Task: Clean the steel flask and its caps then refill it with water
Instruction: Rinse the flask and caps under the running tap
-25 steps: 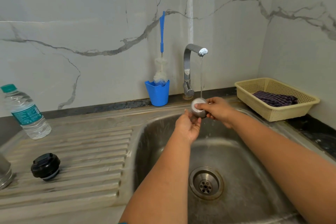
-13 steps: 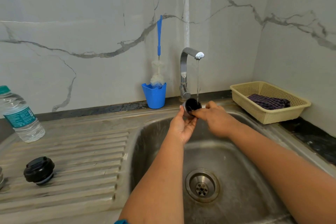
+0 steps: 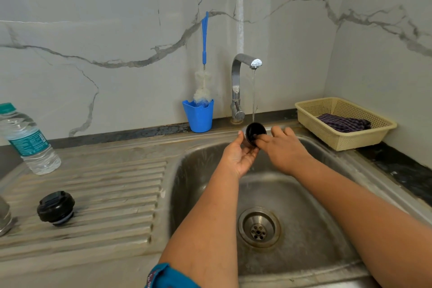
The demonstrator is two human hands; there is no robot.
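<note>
Steel cap [image 3: 255, 134] is up under the running tap [image 3: 243, 82], over the back of the sink [image 3: 191, 184], dark open side facing the camera. Left hand [image 3: 240, 155] cradles it from below and the left, palm up, fingers curled round the steel wall. Right hand [image 3: 284, 147] comes in from the right w/ its index finger poked into the cap's dark inside; other fingers lie loose beside the rim, not gripping anything. Water stream [image 3: 253, 93] falls onto the cap's top edge.

Black inner cap [image 3: 56, 208] sits on the ribbed drainboard at left, well apart from the hands — just beside it, at the frame's left edge, a sliver of the steel flask [image 3: 4, 215], mostly cut off.

Plastic water bottle [image 3: 28, 140] stands upright further back on the counter [image 3: 117, 147], lid on. Blue cup [image 3: 198, 117] against the wall, just left of the tap, holds a blue-handled bottle brush [image 3: 204, 58] standing bristles down. Cream basket [image 3: 346, 140] on the right, near the sink's corner, w/ a dark striped cloth [image 3: 343, 123] inside. Drain [image 3: 259, 229] visible in the wet basin.
</note>
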